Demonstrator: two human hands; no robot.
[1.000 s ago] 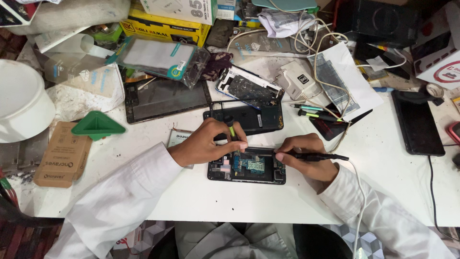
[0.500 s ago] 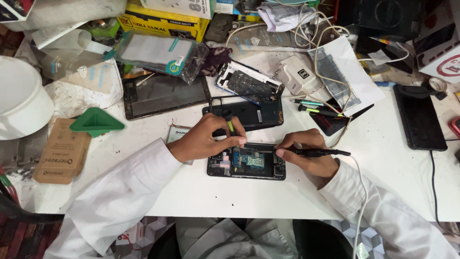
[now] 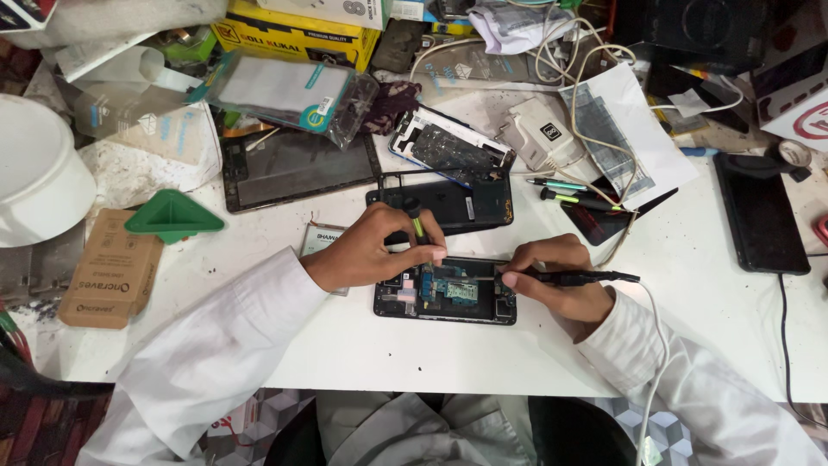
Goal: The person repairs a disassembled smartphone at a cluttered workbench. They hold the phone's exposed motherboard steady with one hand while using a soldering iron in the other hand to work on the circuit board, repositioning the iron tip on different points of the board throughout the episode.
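Observation:
An opened phone (image 3: 446, 292) lies on the white table (image 3: 414, 354), its blue circuit board showing. My left hand (image 3: 375, 246) grips a small green and black screwdriver (image 3: 416, 222), its tip down on the phone's left part. My right hand (image 3: 556, 276) holds a black pen-shaped tool (image 3: 586, 277) with a white cable trailing from its end; its tip rests at the phone's right side. Both sleeves are white.
A black phone back cover (image 3: 448, 205) lies just behind the hands, with another opened phone frame (image 3: 448, 147) beyond. A tablet (image 3: 293, 168), a green triangular tool (image 3: 172, 216), a white bowl (image 3: 34, 173), a brown box (image 3: 108, 267), cables and a dark phone (image 3: 759, 211) crowd the table.
My hands stay on the opened phone. The left hand with the screwdriver has shifted slightly; the view has moved a little.

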